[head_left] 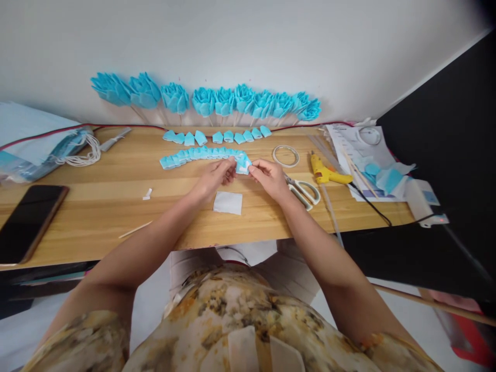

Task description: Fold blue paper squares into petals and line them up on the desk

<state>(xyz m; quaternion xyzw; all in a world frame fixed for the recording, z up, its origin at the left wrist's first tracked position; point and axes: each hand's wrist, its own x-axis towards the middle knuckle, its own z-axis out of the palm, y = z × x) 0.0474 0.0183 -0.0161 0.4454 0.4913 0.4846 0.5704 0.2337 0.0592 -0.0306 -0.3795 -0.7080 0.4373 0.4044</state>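
Between my two hands is a small light-blue petal piece [243, 164] with a white patch on its face. My left hand [217, 178] pinches its left edge, and my right hand [269, 178] grips the right edge between thumb and fingers. Just behind lies an overlapping row of blue petals [194, 154]. Farther back are separate folded blue petals [228, 136]. A white square sheet [228, 203] rests on the table below my hands. Beside my right wrist lie scissors [304, 192] with pale handles, partly covered by the hand.
Blue flowers on sticks [244, 101] lean against the wall. A tape roll [285, 156], a yellow glue gun [329, 173] and papers [360, 155] lie right. A phone [33, 222], plastic bags [39, 144] and a thin stick [135, 230] are left. The wooden table's [201, 238] front edge is near my body.
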